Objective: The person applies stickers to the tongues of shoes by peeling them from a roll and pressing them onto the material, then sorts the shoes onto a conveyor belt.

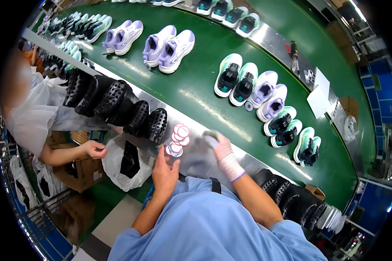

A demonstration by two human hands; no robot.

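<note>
Head view shows overlapping red-rimmed round labels (181,132) on the metal ledge (195,158), just beyond the left hand (165,173), whose thumb and index finger stand apart. Right of them is the right hand (222,150), in a striped glove (229,161); its blurred fingers' state I cannot tell.

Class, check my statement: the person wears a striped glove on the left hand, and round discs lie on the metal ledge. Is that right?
Not quite: the head view shows the striped glove on the right hand; the left hand is bare. Round discs do lie on the metal ledge.
</note>
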